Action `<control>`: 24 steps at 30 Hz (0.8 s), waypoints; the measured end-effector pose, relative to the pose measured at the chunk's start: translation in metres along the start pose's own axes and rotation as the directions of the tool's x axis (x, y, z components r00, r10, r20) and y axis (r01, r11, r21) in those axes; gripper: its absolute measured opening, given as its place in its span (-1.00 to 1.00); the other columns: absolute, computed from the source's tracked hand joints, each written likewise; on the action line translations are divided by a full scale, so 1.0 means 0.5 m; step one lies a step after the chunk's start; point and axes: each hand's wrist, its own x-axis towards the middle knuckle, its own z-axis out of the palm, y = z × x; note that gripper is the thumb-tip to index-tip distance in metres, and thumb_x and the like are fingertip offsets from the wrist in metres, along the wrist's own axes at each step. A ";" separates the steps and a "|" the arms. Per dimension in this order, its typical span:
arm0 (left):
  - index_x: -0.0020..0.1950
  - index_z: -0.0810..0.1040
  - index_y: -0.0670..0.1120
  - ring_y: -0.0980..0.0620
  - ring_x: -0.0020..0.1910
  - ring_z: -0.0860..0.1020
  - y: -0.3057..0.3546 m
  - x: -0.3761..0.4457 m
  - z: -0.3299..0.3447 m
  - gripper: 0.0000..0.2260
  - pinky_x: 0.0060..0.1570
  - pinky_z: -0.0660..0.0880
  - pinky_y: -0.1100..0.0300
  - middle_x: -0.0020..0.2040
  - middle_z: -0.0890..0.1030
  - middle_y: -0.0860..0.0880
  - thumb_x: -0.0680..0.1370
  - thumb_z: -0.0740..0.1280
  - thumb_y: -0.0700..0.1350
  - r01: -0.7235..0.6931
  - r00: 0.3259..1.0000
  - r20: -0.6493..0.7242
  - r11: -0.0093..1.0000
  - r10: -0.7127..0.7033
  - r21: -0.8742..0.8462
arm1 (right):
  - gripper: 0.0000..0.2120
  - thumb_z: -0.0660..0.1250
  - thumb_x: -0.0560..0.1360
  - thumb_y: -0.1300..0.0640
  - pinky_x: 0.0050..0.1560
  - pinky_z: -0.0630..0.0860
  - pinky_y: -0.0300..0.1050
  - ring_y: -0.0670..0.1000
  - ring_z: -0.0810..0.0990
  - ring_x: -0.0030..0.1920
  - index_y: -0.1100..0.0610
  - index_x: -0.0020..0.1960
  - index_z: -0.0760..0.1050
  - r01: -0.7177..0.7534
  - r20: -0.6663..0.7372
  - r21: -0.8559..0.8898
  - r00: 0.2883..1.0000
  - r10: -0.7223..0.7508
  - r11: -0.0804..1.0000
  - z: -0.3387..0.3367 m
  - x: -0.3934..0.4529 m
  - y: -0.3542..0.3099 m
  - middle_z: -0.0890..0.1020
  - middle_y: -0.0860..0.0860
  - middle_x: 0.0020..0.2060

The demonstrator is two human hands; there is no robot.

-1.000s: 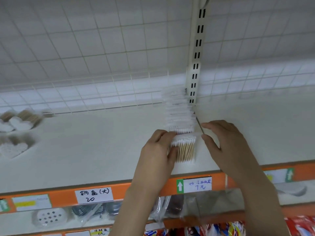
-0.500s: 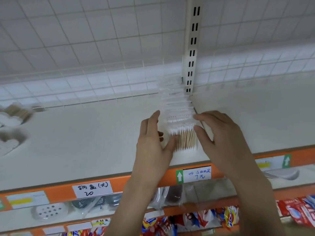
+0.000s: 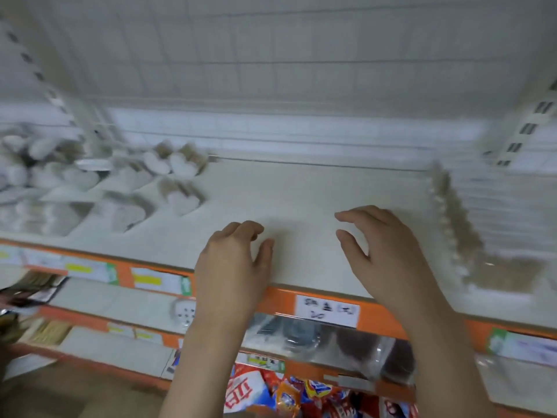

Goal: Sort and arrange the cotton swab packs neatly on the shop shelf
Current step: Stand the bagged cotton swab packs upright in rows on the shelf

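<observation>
Now between picks: left hand (image 3: 233, 260) and right hand (image 3: 384, 251) hover empty, fingers loosely spread, over the shelf (image 3: 301, 191). Arranged row (image 3: 452, 224) sits right; heart-shaped packs (image 3: 180, 167) lie jumbled far left, probably next to fetch.

A row of cotton swab packs (image 3: 470, 236) stands on the shelf (image 3: 301, 191) at the right, running from the near edge toward the far wire back, white tips up and blurred. Heart-shaped swab packs (image 3: 180, 167) lie scattered at the far left, loosely jumbled.
</observation>
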 end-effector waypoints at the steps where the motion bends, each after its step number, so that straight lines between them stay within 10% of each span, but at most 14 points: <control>1: 0.05 0.59 -0.09 -0.09 -0.06 0.55 -0.037 0.005 -0.023 -0.82 -0.16 0.48 0.07 -0.07 0.61 -0.02 0.49 0.35 -0.06 0.019 1.000 -0.015 1.000 -0.018 0.009 | -0.77 0.27 0.52 0.17 0.06 0.23 -0.33 0.01 0.49 0.10 0.13 0.16 0.54 0.013 0.022 0.007 1.000 -0.013 1.000 0.027 0.011 -0.029 0.59 -0.04 0.06; 24: 0.06 0.60 -0.14 -0.14 -0.01 0.53 -0.531 0.134 -0.266 -0.80 -0.06 0.48 -0.04 -0.05 0.61 -0.09 0.49 0.35 -0.10 0.175 0.984 -0.021 0.984 -0.175 0.026 | -0.74 0.23 0.54 0.10 0.14 0.27 -0.25 -0.07 0.43 0.17 0.06 0.21 0.49 0.112 0.207 0.049 0.971 -0.120 0.992 0.360 0.179 -0.448 0.52 -0.10 0.13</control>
